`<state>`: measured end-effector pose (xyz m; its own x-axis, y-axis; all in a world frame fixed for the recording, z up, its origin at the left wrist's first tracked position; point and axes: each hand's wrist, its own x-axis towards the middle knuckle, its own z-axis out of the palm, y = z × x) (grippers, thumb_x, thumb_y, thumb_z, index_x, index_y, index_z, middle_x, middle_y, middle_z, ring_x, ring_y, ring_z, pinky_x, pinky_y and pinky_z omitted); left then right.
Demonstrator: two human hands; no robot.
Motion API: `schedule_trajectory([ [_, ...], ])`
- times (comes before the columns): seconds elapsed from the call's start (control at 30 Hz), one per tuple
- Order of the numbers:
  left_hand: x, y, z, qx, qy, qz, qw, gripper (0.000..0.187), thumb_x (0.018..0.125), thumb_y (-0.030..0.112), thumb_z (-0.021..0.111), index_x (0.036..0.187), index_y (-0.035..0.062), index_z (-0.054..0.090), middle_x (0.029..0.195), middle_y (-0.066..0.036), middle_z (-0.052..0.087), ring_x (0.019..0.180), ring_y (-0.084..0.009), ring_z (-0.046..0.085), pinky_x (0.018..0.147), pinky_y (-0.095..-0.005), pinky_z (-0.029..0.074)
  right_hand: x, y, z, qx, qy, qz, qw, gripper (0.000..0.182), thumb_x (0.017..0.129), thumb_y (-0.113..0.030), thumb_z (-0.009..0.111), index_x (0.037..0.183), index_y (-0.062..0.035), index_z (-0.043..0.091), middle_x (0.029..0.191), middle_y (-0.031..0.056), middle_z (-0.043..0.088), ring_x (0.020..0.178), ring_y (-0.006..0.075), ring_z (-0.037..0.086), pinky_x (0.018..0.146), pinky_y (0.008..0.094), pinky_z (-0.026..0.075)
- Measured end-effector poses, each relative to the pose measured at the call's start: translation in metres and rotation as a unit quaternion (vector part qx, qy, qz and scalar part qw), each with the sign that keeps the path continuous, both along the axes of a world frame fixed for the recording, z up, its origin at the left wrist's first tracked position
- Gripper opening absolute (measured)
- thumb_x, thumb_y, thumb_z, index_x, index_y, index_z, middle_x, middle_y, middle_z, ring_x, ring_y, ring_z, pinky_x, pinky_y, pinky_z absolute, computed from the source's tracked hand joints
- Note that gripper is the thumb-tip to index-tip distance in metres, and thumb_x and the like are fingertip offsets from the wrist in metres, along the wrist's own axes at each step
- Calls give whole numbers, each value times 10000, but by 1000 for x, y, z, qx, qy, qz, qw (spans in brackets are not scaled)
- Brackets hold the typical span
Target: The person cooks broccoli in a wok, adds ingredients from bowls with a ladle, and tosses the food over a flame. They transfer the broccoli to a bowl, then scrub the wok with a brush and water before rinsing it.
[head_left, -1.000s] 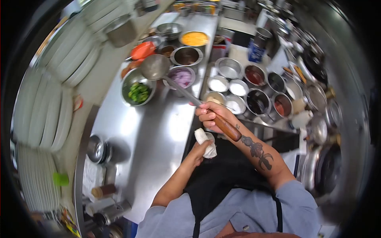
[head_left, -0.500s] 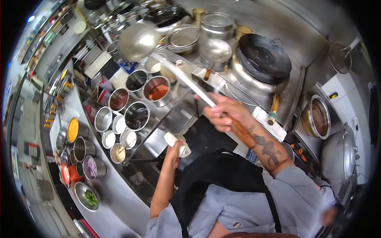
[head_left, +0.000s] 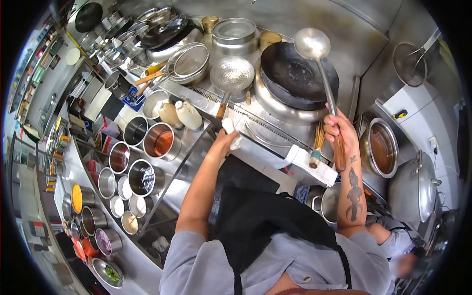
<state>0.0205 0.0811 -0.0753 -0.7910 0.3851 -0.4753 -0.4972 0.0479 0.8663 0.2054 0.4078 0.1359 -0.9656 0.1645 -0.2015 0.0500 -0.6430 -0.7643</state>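
Note:
My right hand [head_left: 341, 130] is wrapped round the wooden-ended handle of a long metal ladle [head_left: 312, 44], raised upright. Its round bowl overlaps the far right rim of a black wok [head_left: 290, 71] on the burner. In my left hand [head_left: 225, 142] is a bunched white cloth [head_left: 229, 127], close to the stove's front edge and just below the wooden handle of a perforated skimmer [head_left: 232, 76]. A bamboo brush [head_left: 317, 147] stands near the right hand, beside a folded white towel [head_left: 322, 172] on the stove front.
Left of the stove, a steel counter carries several pots, among them one of red sauce [head_left: 162, 142], and squeeze bottles [head_left: 189, 116]. Wire strainers [head_left: 191, 59] rest at the back. On the right are a pot of brown liquid [head_left: 383, 147] and a large lidded pot [head_left: 410, 187]. Another person [head_left: 393, 241] is behind at lower right.
My right hand has swung the ladle from over the strainers at left to upright by the wok. The left hand, with the cloth, has moved forward to the stove edge. The view has shifted.

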Motion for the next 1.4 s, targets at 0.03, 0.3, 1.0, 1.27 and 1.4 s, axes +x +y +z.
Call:
schedule_trajectory([
  [0.03, -18, 13, -2, 2, 1, -4, 1000, 358, 787, 128, 647, 1092, 6, 504, 831, -109, 621, 626, -232, 633, 465, -361, 507, -4, 5, -2, -14, -9, -9, 1000, 378, 921, -69, 514, 1294, -107, 463, 745, 25, 468, 496, 81, 430, 432, 282, 417],
  [0.3, -126, 57, -76, -383, 377, -155, 829, 785, 740, 251, 732, 1285, -149, 332, 1166, -334, 549, 1083, -408, 580, 923, -396, 480, -107, 10, 20, 131, -97, -60, 985, 164, 884, -41, 529, 1033, -81, 473, 717, 10, 496, 499, 86, 462, 420, 277, 417],
  [1.0, -205, 35, 253, -335, 589, -303, 670, 342, 780, 106, 635, 1071, -34, 520, 834, -148, 618, 748, -269, 658, 654, -362, 545, -597, 21, -117, 460, -54, -10, 886, 48, 829, -81, 568, 823, -33, 566, 613, -4, 522, 455, 99, 479, 433, 262, 413],
  [1.27, -212, 26, 344, -545, 594, -273, 526, 281, 776, 80, 592, 1035, -29, 595, 846, -153, 604, 728, -218, 648, 585, -316, 530, -586, 63, -176, 99, -155, 268, 946, 45, 814, -76, 569, 774, -55, 564, 779, 54, 589, 684, 123, 599, 573, 242, 484],
  [1.4, -206, 52, 366, -525, 610, -297, 513, 304, 772, 89, 593, 1052, -32, 589, 860, -167, 608, 733, -227, 653, 562, -325, 529, -527, -65, -105, -35, -34, 152, 987, 187, 829, -14, 549, 999, 18, 481, 911, 94, 573, 746, 148, 608, 642, 254, 498],
])
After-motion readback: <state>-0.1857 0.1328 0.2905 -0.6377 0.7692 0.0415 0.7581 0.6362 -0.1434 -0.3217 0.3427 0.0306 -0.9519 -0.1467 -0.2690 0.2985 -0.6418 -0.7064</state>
